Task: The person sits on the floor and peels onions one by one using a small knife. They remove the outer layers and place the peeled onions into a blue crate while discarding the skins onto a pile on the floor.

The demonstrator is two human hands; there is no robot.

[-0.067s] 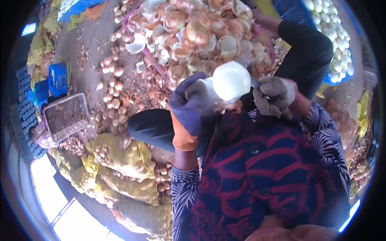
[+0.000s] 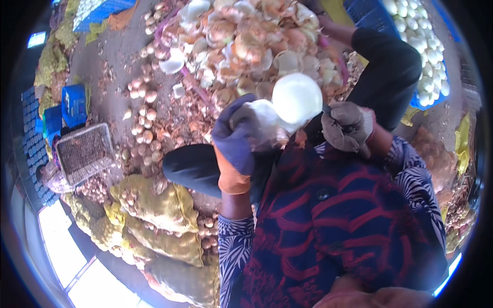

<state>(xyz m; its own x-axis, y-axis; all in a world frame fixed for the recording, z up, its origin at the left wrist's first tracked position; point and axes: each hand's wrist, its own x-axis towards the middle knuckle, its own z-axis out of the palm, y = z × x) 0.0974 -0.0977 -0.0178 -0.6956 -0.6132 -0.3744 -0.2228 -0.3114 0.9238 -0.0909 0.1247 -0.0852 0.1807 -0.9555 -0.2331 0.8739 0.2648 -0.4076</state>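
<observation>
A bright white peeled onion [image 2: 298, 98] is held up in front of me, over the near side of a heap of onion skins [image 2: 251, 43]. My left hand [image 2: 235, 132], in a purple glove with an orange cuff, is closed on its left side. A pale, blurred layer [image 2: 263, 120] lies between the glove and the onion; whether it is still attached I cannot tell. My right hand [image 2: 349, 126], in a soiled grey glove, is curled just right of the onion. A short sliver of knife blade [image 2: 326, 108] shows at its fingers; the handle is hidden.
Unpeeled onions [image 2: 146, 118] lie loose on the floor at left, beyond my bent leg. A grey crate [image 2: 110, 134] and yellow mesh sacks [image 2: 154, 197] are on the left. A blue crate [image 2: 423, 106] of peeled onions stands at the far right. Another person's hand [image 2: 328, 25] is beyond the heap.
The onion has turned slightly, showing a rounder, smoother face. Both hands have shifted very little, and their grips look the same.
</observation>
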